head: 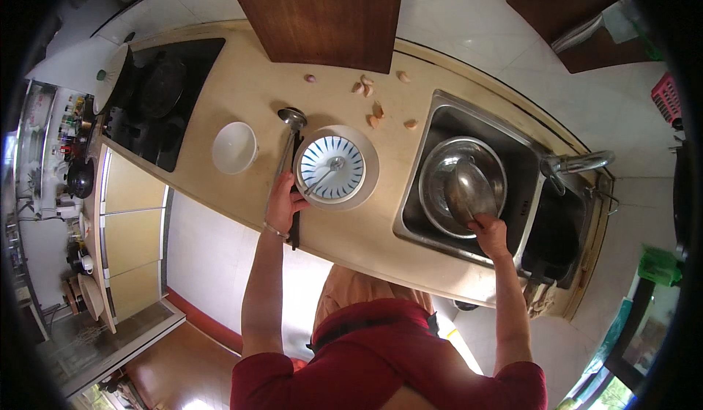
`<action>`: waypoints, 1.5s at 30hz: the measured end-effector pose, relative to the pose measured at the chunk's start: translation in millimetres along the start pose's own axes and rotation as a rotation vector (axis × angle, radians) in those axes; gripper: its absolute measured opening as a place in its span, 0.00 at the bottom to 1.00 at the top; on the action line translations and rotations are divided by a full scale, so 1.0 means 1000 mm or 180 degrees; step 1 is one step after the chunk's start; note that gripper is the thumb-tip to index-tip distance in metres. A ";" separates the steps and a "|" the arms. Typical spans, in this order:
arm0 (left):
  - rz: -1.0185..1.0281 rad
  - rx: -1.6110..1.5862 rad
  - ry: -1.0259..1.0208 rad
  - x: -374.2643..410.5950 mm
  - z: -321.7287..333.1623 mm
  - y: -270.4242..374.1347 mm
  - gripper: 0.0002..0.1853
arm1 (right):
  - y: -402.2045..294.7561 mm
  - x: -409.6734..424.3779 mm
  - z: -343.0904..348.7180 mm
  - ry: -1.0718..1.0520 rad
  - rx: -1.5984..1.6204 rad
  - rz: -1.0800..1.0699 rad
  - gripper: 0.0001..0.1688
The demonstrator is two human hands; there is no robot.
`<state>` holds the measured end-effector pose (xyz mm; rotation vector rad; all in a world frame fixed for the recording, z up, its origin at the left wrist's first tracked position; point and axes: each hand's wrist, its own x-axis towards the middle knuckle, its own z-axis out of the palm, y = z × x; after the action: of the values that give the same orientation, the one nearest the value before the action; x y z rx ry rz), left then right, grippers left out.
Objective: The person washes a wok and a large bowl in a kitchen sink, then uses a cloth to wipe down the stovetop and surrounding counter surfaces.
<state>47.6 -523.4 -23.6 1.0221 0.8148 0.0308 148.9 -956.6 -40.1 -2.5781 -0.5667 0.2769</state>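
Observation:
My left hand (286, 204) is at the lower left side of a white bowl (372, 175), its fingertips against or just under the bowl's edge. Inside lies a round piece with blue stripes (349, 182), with a small metal spoon (324, 180) on it. A metal ladle (291, 117) and dark chopsticks (295, 234) lie on the counter and run past this hand; whether it grips any of them is not clear. My right hand (490, 234) grips the handle of a broad metal wok utensil (469, 187). Its oval head is tilted over a round metal basin (431, 163) in the sink.
A white bowl (234, 148) stands left of the ladle. Several garlic cloves (362, 87) and peel bits are scattered near the wall, with a small purple bulb (311, 78). The sink (434, 234) has a tap (579, 161) at its right. A black stove (159, 91) lies left.

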 end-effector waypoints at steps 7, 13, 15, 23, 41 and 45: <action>-0.0366 0.0111 -0.0875 0.034 -0.020 -0.001 0.13 | 0.069 0.000 0.063 -0.0481 -0.1114 -0.0260 0.03; 0.0190 0.0655 -0.0839 0.036 -0.022 -0.008 0.15 | 0.094 0.010 0.078 -0.0121 -0.0890 -0.0796 0.03; 0.0279 0.0779 -0.0577 0.029 -0.007 -0.007 0.15 | 0.101 0.011 0.084 -0.0110 -0.0923 -0.0850 0.03; 0.0360 0.1029 -0.0834 -0.016 0.064 0.006 0.13 | 0.126 0.013 0.127 -0.0681 -0.1035 -0.0556 0.06; -0.0970 0.0880 -0.0950 0.076 0.265 -0.248 0.14 | 0.139 0.021 0.042 -0.0293 0.3519 0.2338 0.17; -0.0837 0.1094 -0.1217 0.094 0.258 -0.264 0.15 | 0.157 0.017 0.077 0.0145 0.3929 0.2273 0.12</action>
<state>184.5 -823.5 -213.8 1.1867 0.6062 -0.5304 195.1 -1042.7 -186.4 -1.4465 0.4801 0.5669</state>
